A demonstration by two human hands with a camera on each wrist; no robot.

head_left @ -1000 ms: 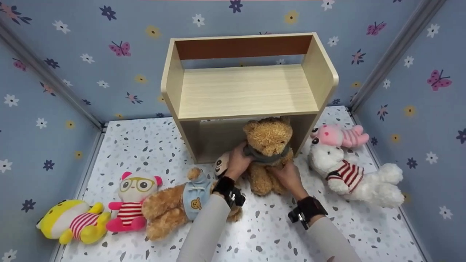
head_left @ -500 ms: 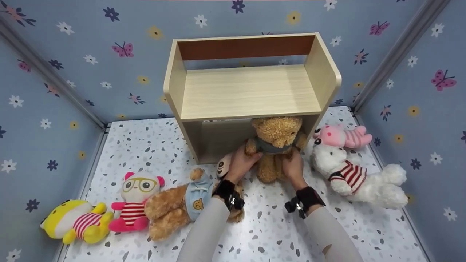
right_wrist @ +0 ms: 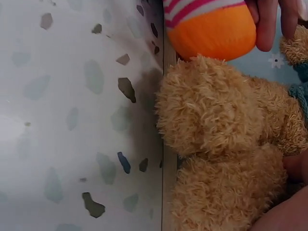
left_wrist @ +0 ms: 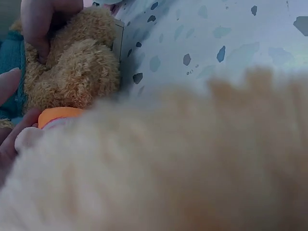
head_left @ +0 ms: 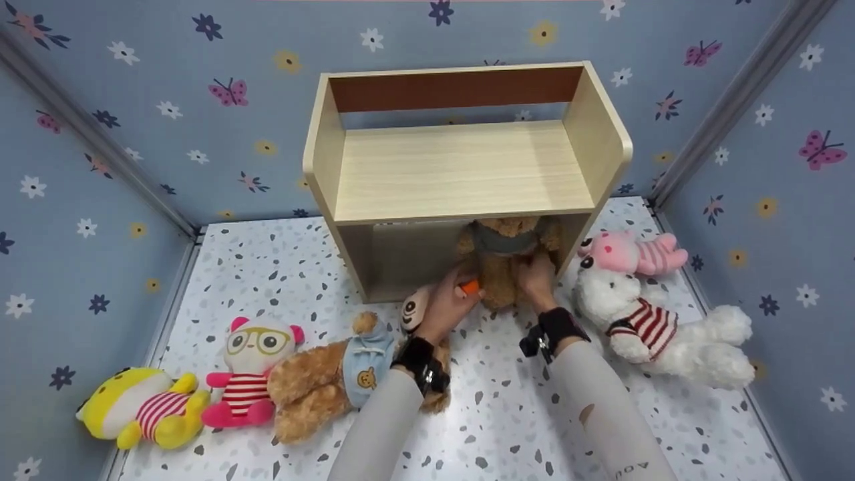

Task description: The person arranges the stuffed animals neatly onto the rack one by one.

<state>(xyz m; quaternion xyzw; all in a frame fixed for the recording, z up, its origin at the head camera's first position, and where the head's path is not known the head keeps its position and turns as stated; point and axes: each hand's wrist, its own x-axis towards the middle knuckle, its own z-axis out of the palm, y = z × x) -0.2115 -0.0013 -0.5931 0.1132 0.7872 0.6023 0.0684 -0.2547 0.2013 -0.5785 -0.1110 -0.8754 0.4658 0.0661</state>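
Observation:
A brown teddy bear [head_left: 497, 277] in a grey-green top sits in the lower compartment of the wooden shelf [head_left: 461, 170], its head mostly hidden by the board above. My right hand [head_left: 536, 280] grips the bear's leg on the right side; its fingers [left_wrist: 37, 24] press into the fur in the left wrist view. Just apart from the bear, my left hand [head_left: 451, 304] has fairly straight fingers [right_wrist: 266, 24], beside the orange foot [right_wrist: 216, 33] of a pink-striped plush. That plush's pale face [head_left: 413, 310] shows beside the left hand; the rest is largely covered.
A bear in a blue hoodie [head_left: 366, 361], a pink panda plush [head_left: 247, 374] and a yellow plush [head_left: 150, 407] lie to the left. On the right are a white bear [head_left: 658, 331] and a pink plush [head_left: 631, 252]. Patterned walls surround the speckled floor.
The teddy bear has gone deeper into the lower compartment, its head passing under the board. My left hand has let go of it and drawn back slightly; the orange foot now shows.

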